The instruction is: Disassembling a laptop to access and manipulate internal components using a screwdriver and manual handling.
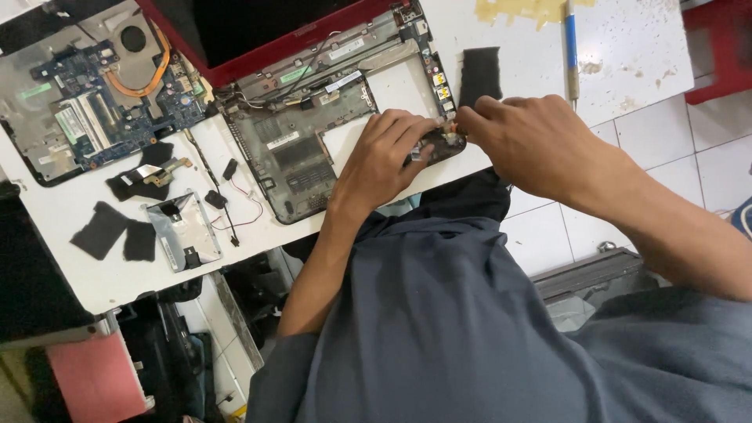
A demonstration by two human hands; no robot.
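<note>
Both hands curl, fingers bent: left hand (388,157) and right hand (533,141) pinch the one stripped grey plastic laptop base (301,157) at the tabletop's near edge.

An opened dark grey plastic laptop base (305,157) with a red-rimmed lid lies on the white tabletop (78,274), and both hands work at its near right corner. The left hand (384,157) rests on the base with its fingers (415,129) bent over that corner; the right hand (533,141) meets it from the right, its fingers pinching at the same spot. Left of the base lies a blue circuit board with a copper heat pipe (94,102). Nearer than that board lie black foam pads (113,231) and a silver metal drive bracket (184,231). Beyond the base's right corner lies a blue-handled tool (572,51).
</note>
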